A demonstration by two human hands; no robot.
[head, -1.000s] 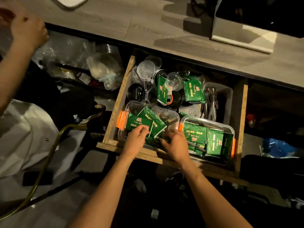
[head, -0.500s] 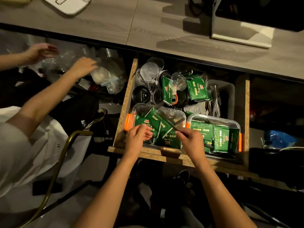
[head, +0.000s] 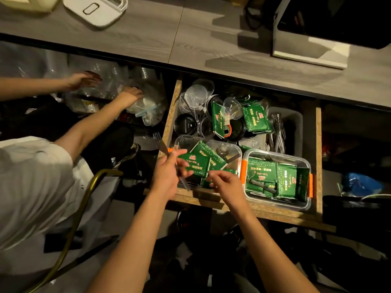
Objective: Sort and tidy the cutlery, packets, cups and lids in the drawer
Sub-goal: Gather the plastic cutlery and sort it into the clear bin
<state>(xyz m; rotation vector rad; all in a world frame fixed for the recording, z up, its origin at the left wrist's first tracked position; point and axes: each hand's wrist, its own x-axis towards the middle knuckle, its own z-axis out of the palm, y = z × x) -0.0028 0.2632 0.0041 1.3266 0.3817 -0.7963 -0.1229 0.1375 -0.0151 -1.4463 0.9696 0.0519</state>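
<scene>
A wooden drawer (head: 318,157) is being shown pulled out under a grey surface (head: 148,37). Two clear plastic boxes with orange clips are being kept in its front part. The left box (head: 230,148) is being filled with green packets (head: 195,163); about four can be counted there, though some are being hidden by the hands. In the right box (head: 304,205) about five green packets (head: 261,173) are being kept, with one fork partly seen at the box's far edge.

A fork (head: 160,142) is being held by the left hand (head: 167,176), with the fingers curled around its handle and the prongs being pointed away over the drawer's left wall. The right hand (head: 227,183) is being kept just beside it over the left box; its fingers are being bent loosely, and no thing can be seen clearly between them.

In the back part, two more green packets (head: 256,118) are being seen among several clear cups (head: 195,96) and black lids (head: 185,125); their exact number cannot be told. A grey tray (head: 296,123) at the right back is being used for metal cutlery (head: 277,132), too dim to be counted.

At the left, two hands of a second person (head: 31,176) are being placed on clear plastic bags (head: 148,106).
</scene>
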